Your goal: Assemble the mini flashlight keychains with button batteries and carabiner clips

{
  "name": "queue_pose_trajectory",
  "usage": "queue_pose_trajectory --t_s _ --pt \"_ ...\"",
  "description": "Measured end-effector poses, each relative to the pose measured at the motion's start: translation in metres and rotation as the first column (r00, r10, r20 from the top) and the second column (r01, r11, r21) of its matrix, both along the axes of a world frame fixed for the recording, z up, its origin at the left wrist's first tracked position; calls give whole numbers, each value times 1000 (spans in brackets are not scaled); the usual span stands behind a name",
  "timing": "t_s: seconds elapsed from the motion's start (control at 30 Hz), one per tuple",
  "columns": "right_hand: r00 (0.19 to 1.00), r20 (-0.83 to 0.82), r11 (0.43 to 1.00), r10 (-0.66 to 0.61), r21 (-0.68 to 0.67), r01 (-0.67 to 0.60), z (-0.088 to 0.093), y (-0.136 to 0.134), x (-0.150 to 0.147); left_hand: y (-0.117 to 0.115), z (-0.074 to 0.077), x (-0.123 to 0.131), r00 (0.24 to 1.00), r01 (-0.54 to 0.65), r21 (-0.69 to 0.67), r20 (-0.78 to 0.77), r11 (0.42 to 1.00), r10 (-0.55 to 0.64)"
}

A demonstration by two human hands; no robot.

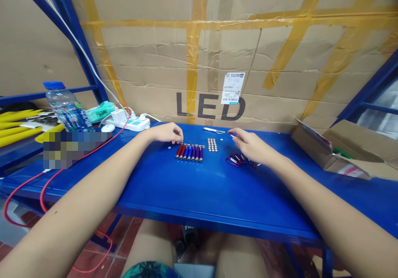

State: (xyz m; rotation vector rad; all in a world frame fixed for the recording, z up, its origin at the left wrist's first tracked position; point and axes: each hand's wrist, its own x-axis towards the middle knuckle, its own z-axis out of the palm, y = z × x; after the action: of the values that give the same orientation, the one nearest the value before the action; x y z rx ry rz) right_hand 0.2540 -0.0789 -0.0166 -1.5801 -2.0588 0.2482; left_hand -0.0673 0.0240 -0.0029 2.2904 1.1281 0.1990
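A row of several slim metal tubes (pixel 189 153), red, blue and purple, lies on the blue table. My left hand (pixel 169 133) is just beyond the row's left end, fingers curled together near the top of a red tube; whatever they hold is hidden. Right of the tubes, small round silver button cells (pixel 212 144) form a neat grid. My right hand (pixel 245 141) is closed, its fingertips pinching a small red and silver piece (pixel 230 134). Below that hand lies a pile of coloured carabiners (pixel 238 159), partly covered by it. Behind the grid is a silver stick with a clip (pixel 214 130).
A power strip (pixel 137 123) with plugs and a water bottle (pixel 70 110) stand at the left, beside a red cable (pixel 108 143). An open cardboard box (pixel 338 162) sits at the right. A large taped carton (pixel 155 66) closes off the back of the blue table (pixel 186 195).
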Motion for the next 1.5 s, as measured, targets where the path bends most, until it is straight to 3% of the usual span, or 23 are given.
queue_pose_trajectory --t_s 0.47,0.73,1.0,1.23,1.4,1.5 --pt "1000 13 999 14 45 -14 -4 3 4 -10 4 4 1000 9 10 13 1000 -9" --pt "1000 -2 1000 -6 -25 6 -2 2 2 -9 6 5 999 23 -9 -30 1000 -23" --pt "1000 0 1000 3 -8 -3 0 2 4 -8 6 3 1000 20 -18 4 1000 -20" --pt "996 -7 996 -84 -21 84 1 6 7 1 -4 1 995 -91 86 51 992 87" --pt "989 -27 989 -148 -10 148 5 12 18 0 -7 3 989 -128 215 -49 968 141" --pt "975 -108 977 -194 -109 182 10 14 30 -2 -6 5 986 -113 254 -90 960 140"
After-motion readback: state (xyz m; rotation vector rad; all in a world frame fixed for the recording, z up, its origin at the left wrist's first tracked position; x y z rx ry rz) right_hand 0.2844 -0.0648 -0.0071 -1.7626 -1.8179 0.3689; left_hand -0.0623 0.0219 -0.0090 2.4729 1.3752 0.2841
